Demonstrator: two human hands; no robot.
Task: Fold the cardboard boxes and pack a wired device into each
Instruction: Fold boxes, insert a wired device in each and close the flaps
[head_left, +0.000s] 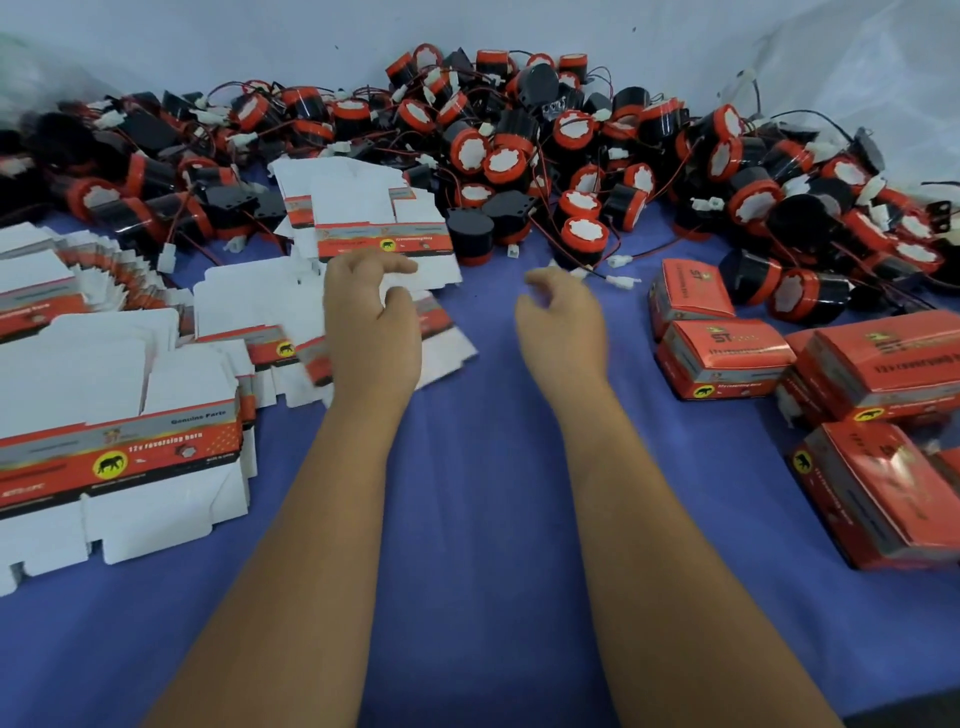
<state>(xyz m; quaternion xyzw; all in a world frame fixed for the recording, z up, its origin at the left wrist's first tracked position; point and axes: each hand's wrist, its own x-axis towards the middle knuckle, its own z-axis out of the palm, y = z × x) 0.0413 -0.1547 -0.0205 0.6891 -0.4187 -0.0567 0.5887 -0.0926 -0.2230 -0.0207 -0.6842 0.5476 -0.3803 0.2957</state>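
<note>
Left hand (371, 322) over flat boxes (363, 244); right hand (563, 325) empty.

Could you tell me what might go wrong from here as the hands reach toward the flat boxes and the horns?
1. The flat boxes overlap loosely under the left hand, so it may lift two at once or scatter them.
2. The horns lie in a heap with tangled red and black wires; the right hand pulling one could drag its neighbours along.
3. The packed boxes sit close on the right, where a forearm sweep could knock them.
</note>
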